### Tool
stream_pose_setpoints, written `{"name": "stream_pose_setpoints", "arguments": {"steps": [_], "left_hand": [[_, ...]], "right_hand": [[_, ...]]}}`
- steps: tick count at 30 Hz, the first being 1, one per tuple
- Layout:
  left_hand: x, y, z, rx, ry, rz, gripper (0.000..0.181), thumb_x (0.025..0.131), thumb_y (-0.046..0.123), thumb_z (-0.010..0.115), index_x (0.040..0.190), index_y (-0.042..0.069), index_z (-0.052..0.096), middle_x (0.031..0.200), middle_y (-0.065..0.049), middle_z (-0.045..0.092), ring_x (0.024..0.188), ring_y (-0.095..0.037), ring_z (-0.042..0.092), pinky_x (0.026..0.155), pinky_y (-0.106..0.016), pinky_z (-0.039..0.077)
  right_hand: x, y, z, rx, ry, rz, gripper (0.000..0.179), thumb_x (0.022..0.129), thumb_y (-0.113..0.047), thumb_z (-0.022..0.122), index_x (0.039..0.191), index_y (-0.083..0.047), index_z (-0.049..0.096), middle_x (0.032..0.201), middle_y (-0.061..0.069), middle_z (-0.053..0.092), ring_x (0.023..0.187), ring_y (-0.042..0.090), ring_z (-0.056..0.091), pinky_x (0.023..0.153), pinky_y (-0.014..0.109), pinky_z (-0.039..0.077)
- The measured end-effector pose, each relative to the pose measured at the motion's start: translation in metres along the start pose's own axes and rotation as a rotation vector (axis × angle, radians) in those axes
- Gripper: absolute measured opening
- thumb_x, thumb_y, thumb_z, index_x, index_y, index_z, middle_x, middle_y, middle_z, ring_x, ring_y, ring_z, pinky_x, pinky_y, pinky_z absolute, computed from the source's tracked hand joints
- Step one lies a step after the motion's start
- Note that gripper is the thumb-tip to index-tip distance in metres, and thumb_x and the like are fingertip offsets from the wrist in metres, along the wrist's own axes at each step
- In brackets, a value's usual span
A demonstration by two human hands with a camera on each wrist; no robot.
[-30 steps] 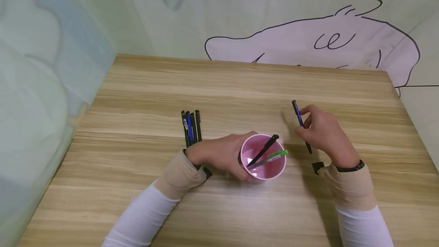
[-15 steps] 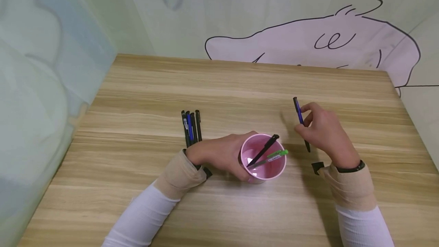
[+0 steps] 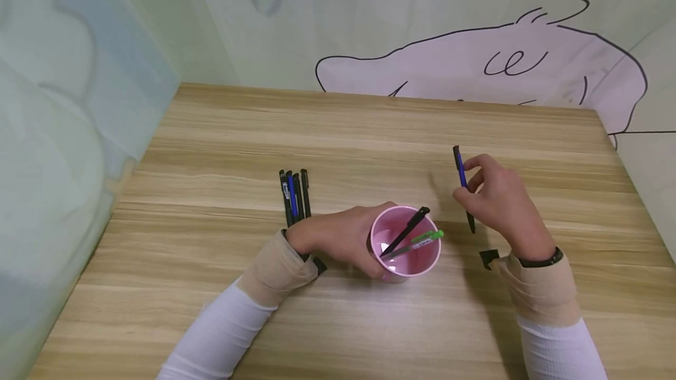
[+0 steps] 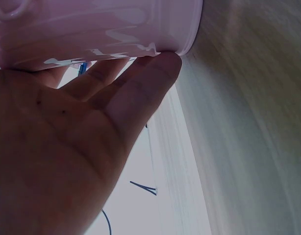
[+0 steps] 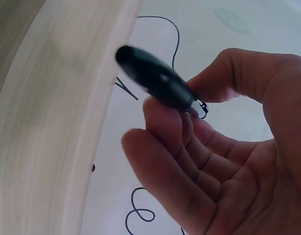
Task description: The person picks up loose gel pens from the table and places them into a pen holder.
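Observation:
In the head view my left hand (image 3: 345,236) grips a pink cup (image 3: 405,268) from its left side, fingers behind and thumb in front. A black pen (image 3: 405,231) and a green-topped pen (image 3: 422,241) lean inside the cup, both toward its right rim. To the right of the cup, my right hand (image 3: 493,204) pinches a blue and black pen (image 3: 461,175) between thumb and fingers, above the table. The right wrist view shows this pen's dark end (image 5: 155,78) close up. In the left wrist view the cup's wall (image 4: 101,34) lies along my fingers.
Several black and blue pens (image 3: 294,192) lie side by side on the wooden table (image 3: 369,145), left of the cup; my left wrist covers their lower ends. Walls with cartoon drawings (image 3: 475,63) border the table at the back and left.
My right hand has risen slightly in the head view, and the blue and black pen has turned a little more upright. My left hand, the cup and the other pens have stayed put.

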State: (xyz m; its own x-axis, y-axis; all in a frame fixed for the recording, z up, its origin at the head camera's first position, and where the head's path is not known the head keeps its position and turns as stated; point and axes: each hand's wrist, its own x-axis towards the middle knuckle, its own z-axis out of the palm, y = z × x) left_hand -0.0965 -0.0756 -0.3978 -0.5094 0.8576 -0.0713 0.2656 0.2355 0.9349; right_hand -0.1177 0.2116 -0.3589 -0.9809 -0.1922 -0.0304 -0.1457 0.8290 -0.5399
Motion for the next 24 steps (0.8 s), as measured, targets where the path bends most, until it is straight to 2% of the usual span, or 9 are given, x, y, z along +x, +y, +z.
{"name": "stream_pose_setpoints", "arguments": {"steps": [12,24], "left_hand": [[0.0,0.001,0.0,0.008,0.012,0.008,0.092,0.069,0.023,0.093,0.146,0.023,0.042,0.133,0.001,0.059,0.119,-0.009,0.055,0.104,-0.036,0.048],[0.001,-0.001,-0.001,0.008,0.005,0.02,0.09,0.071,0.025,0.092,0.145,0.023,0.042,0.133,-0.001,0.059,0.119,-0.01,0.055,0.103,-0.034,0.048]], "right_hand": [[-0.004,-0.006,0.0,0.02,0.054,-0.007,0.041,0.087,-0.018,0.068,0.122,-0.001,0.055,0.087,0.015,0.069,0.057,0.022,0.058,0.05,0.034,0.047],[-0.006,-0.013,-0.001,0.049,0.116,-0.05,0.036,0.086,-0.014,0.068,0.118,-0.002,0.055,0.082,0.012,0.07,0.063,0.023,0.064,0.051,0.034,0.05]]}}
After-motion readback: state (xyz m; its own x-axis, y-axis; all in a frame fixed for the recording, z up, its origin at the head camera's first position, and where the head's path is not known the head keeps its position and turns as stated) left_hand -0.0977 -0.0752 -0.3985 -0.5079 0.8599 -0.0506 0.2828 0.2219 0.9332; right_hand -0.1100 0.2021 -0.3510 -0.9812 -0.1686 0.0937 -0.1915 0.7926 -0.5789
